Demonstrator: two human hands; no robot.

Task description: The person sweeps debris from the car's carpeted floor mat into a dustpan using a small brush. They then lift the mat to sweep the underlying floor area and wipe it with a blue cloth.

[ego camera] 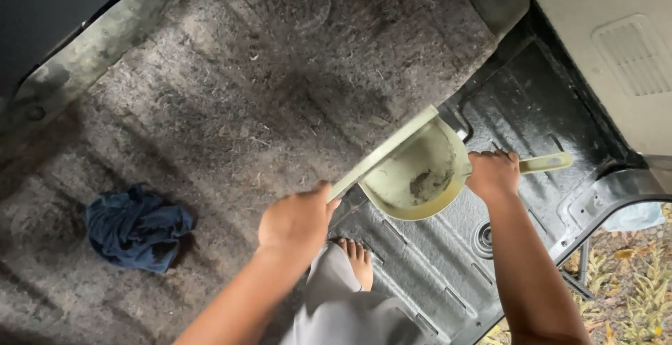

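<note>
A pale green dustpan (420,177) sits right of the frame's centre, tilted so that its flat front lip runs up to the right. Its scoop holds a small heap of grey dust and fibres. The right hand (494,174) is clenched around the dustpan's handle, whose slotted end sticks out past the knuckles toward the right. The left hand (297,220), just below centre, has its thumb and fingertips at the lower end of the lip; whether it grips the lip or only touches it cannot be told, as the hand is blurred.

The dustpan lies over the edge where a grey, matted felt carpet (231,100) strewn with dry fibres meets a bare black ribbed metal floor (448,275). A bare foot (358,261) rests on the metal below the pan, with grey cloth of a garment beside it.

At the lower left, a crumpled dark blue rag (136,226) lies on the carpet. A beige panel with a ribbed vent (616,58) fills the upper right. Dry leaves and grass (630,282) show at the lower right.
</note>
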